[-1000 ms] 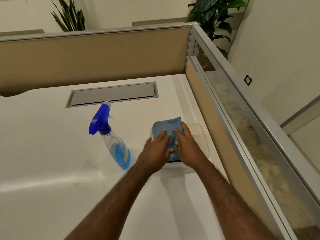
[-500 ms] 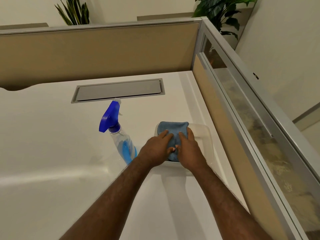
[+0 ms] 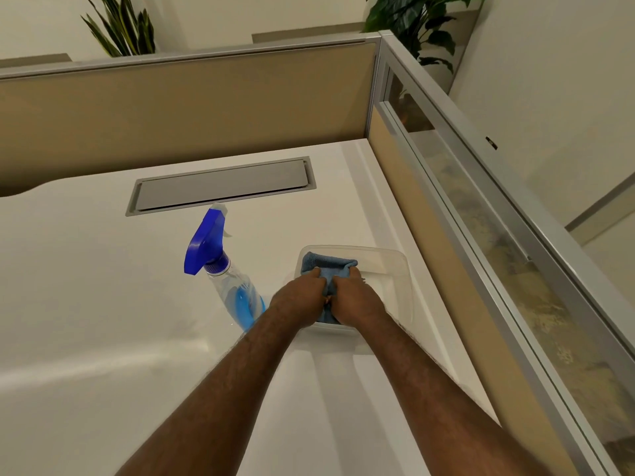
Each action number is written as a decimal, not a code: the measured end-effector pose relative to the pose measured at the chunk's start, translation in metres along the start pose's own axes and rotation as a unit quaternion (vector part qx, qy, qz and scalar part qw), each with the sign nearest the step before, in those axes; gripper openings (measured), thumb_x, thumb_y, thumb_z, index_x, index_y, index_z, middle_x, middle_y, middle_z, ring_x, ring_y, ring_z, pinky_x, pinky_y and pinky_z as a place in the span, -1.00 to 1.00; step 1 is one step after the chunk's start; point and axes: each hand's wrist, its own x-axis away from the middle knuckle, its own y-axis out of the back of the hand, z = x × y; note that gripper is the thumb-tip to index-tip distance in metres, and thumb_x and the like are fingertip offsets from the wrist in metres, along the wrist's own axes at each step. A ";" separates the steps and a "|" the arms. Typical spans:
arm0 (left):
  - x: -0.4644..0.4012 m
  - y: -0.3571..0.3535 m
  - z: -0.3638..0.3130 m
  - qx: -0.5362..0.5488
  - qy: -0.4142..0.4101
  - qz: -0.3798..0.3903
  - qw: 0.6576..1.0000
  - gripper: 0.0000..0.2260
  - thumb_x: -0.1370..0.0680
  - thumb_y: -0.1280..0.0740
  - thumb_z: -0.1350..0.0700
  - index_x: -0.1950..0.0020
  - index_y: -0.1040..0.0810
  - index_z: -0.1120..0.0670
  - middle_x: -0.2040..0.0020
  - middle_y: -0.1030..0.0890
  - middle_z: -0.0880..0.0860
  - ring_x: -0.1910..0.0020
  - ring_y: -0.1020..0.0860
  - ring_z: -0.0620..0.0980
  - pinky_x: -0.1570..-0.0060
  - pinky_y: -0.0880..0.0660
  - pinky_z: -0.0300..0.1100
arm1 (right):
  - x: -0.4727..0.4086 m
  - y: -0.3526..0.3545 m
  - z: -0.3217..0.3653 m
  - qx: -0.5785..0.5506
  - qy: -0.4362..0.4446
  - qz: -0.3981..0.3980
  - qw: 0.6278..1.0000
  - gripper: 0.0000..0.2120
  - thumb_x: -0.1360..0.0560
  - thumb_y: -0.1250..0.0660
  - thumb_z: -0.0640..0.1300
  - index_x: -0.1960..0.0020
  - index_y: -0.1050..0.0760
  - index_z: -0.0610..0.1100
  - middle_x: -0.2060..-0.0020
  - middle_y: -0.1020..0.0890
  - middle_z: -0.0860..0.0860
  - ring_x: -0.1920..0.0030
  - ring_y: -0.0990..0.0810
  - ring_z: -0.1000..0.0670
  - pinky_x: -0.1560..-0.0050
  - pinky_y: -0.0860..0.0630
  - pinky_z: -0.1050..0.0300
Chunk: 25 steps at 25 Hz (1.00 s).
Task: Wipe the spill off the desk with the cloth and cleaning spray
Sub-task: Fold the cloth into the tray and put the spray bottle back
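A folded blue microfibre cloth [image 3: 329,266] is seen lying inside a shallow clear plastic tray [image 3: 395,266] near the right edge of the white tabletop [image 3: 86,286]. The cloth is gripped by both hands side by side: the left hand [image 3: 298,297] is closed on its left part, and the right hand [image 3: 354,298] is closed on its right part, with the fingers curled into the fabric so that it is bunched between them. Just left of the tray, a clear spray bottle with blue liquid and a blue trigger head [image 3: 223,269] is stood upright on the tabletop, apart from the hands. Behind it, a grey rectangular cable hatch [image 3: 223,187] is set flush in the tabletop, before a tan partition panel [image 3: 189,108]. No spill can be made out on the surface.
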 end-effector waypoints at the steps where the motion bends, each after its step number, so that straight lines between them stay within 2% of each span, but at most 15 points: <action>1: -0.001 0.001 -0.002 0.003 0.010 0.003 1.000 -0.62 -0.62 -0.22 0.13 -0.42 -0.33 0.21 -0.55 -0.18 0.16 -0.38 -0.40 0.12 -0.32 -0.33 -0.08 | -0.001 0.001 0.001 0.009 -0.005 0.003 1.000 -0.65 -0.51 -0.30 -0.04 -0.27 -0.45 -0.09 -0.39 -0.26 -0.14 -0.09 -0.56 -0.15 -0.10 -0.56 -0.07; 4: -0.001 0.001 -0.008 0.008 0.038 0.017 0.999 -0.52 -0.61 -0.23 0.13 -0.49 -0.22 0.22 -0.55 -0.20 0.17 -0.39 -0.40 0.11 -0.36 -0.34 -0.06 | -0.003 0.001 0.002 0.026 -0.013 0.006 1.000 -0.62 -0.50 -0.33 -0.04 -0.29 -0.43 -0.09 -0.39 -0.27 -0.13 -0.14 -0.53 -0.16 -0.12 -0.54 -0.07; 8: -0.001 0.000 -0.013 0.009 0.050 0.020 0.999 -0.50 -0.61 -0.23 0.14 -0.51 -0.18 0.22 -0.54 -0.21 0.17 -0.36 -0.42 0.10 -0.35 -0.36 -0.07 | -0.002 0.005 -0.001 0.037 -0.009 0.015 0.999 -0.60 -0.51 -0.33 -0.04 -0.32 -0.40 -0.08 -0.37 -0.28 -0.12 -0.15 -0.52 -0.17 -0.10 -0.54 -0.08; 12: 0.000 -0.002 -0.019 0.019 0.062 0.015 0.998 -0.53 -0.61 -0.23 0.12 -0.47 -0.25 0.25 -0.51 -0.28 0.19 -0.28 -0.49 0.09 -0.29 -0.41 -0.09 | 0.001 0.017 -0.005 0.055 -0.005 0.034 0.998 -0.60 -0.52 -0.31 -0.03 -0.34 -0.41 -0.05 -0.37 -0.31 -0.09 -0.20 -0.48 -0.17 -0.12 -0.51 -0.07; 14: 0.004 -0.001 -0.020 0.027 0.042 -0.002 0.999 -0.63 -0.62 -0.20 0.11 -0.40 -0.35 0.20 -0.48 -0.30 0.20 -0.23 -0.50 0.10 -0.25 -0.44 -0.05 | 0.007 0.023 -0.005 0.039 -0.005 0.037 0.999 -0.61 -0.53 -0.30 -0.03 -0.33 -0.41 -0.06 -0.36 -0.34 -0.10 -0.20 -0.49 -0.17 -0.15 -0.51 -0.08; 16: 0.016 -0.003 -0.017 0.054 0.023 -0.046 0.997 -0.73 -0.62 -0.16 0.07 -0.29 -0.42 0.11 -0.42 -0.38 0.15 -0.19 -0.51 0.09 -0.18 -0.47 0.05 | 0.017 0.029 -0.003 0.043 0.010 -0.008 0.999 -0.71 -0.54 -0.26 -0.04 -0.24 -0.48 -0.07 -0.31 -0.40 -0.08 -0.15 -0.51 -0.16 -0.08 -0.50 -0.03; 17: 0.024 -0.009 -0.015 0.062 0.018 -0.082 0.995 -0.74 -0.62 -0.14 0.04 -0.28 -0.41 0.07 -0.41 -0.40 0.11 -0.22 -0.49 0.08 -0.17 -0.47 0.07 | 0.022 0.032 0.000 0.035 0.020 -0.059 0.997 -0.74 -0.54 -0.24 -0.07 -0.20 -0.51 -0.07 -0.29 -0.45 -0.06 -0.12 -0.53 -0.14 -0.04 -0.49 0.00; 19: 0.043 -0.026 -0.011 0.072 0.021 -0.165 0.983 -0.64 -0.63 -0.12 -0.01 -0.42 -0.30 0.00 -0.52 -0.28 0.03 -0.44 -0.32 0.05 -0.35 -0.35 0.08 | 0.031 0.040 0.010 -0.035 0.033 -0.186 0.981 -0.75 -0.57 -0.22 -0.08 -0.21 -0.53 -0.06 -0.23 -0.56 -0.03 -0.11 -0.57 -0.09 -0.03 -0.49 0.07; 20: 0.054 -0.036 -0.010 0.084 0.034 -0.202 0.975 -0.57 -0.63 -0.10 -0.07 -0.50 -0.20 -0.03 -0.57 -0.15 -0.02 -0.53 -0.16 0.02 -0.46 -0.21 0.06 | 0.035 0.044 0.019 -0.087 0.045 -0.232 0.968 -0.74 -0.58 -0.24 -0.05 -0.23 -0.53 -0.04 -0.22 -0.59 -0.02 -0.13 -0.59 -0.06 -0.06 -0.50 0.10; 21: 0.065 -0.044 -0.009 0.096 0.048 -0.233 0.967 -0.51 -0.63 -0.07 -0.14 -0.54 -0.11 -0.07 -0.58 -0.02 -0.08 -0.56 0.00 -0.03 -0.49 -0.07 0.03 | 0.037 0.047 0.031 -0.135 0.060 -0.250 0.957 -0.71 -0.57 -0.27 0.01 -0.25 -0.52 -0.03 -0.23 -0.60 -0.01 -0.15 -0.59 -0.05 -0.10 -0.48 0.12; 22: 0.076 -0.051 -0.009 0.099 0.060 -0.253 0.961 -0.46 -0.60 -0.03 -0.22 -0.55 -0.06 -0.10 -0.55 0.06 -0.13 -0.53 0.10 -0.09 -0.46 0.02 -0.01 | 0.039 0.049 0.044 -0.170 0.079 -0.240 0.953 -0.66 -0.54 -0.28 0.10 -0.26 -0.51 0.00 -0.24 -0.60 0.00 -0.17 -0.59 -0.04 -0.14 -0.47 0.11; 23: 0.087 -0.057 -0.008 0.093 0.069 -0.263 0.958 -0.42 -0.57 0.00 -0.27 -0.55 -0.04 -0.11 -0.52 0.07 -0.15 -0.51 0.13 -0.11 -0.44 0.03 -0.03 | 0.041 0.049 0.056 -0.189 0.096 -0.213 0.954 -0.56 -0.49 -0.27 0.23 -0.28 -0.49 0.02 -0.26 -0.58 0.02 -0.19 -0.58 -0.04 -0.18 -0.47 0.06; 24: 0.098 -0.061 -0.007 0.082 0.076 -0.274 0.955 -0.40 -0.55 -0.01 -0.28 -0.55 -0.10 -0.09 -0.52 0.00 -0.13 -0.51 0.07 -0.09 -0.42 -0.01 -0.01 | 0.043 0.048 0.069 -0.193 0.109 -0.180 0.958 -0.41 -0.41 -0.22 0.37 -0.30 -0.46 0.05 -0.28 -0.57 0.03 -0.21 -0.57 -0.03 -0.21 -0.48 0.02; 25: 0.109 -0.065 -0.004 0.075 0.076 -0.286 0.952 -0.41 -0.54 -0.07 -0.27 -0.52 -0.21 -0.05 -0.52 -0.16 -0.08 -0.52 -0.09 -0.03 -0.40 -0.12 0.02 | 0.046 0.044 0.082 -0.186 0.118 -0.147 0.964 -0.24 -0.31 -0.15 0.50 -0.35 -0.39 0.07 -0.31 -0.54 0.05 -0.24 -0.54 -0.02 -0.22 -0.50 -0.01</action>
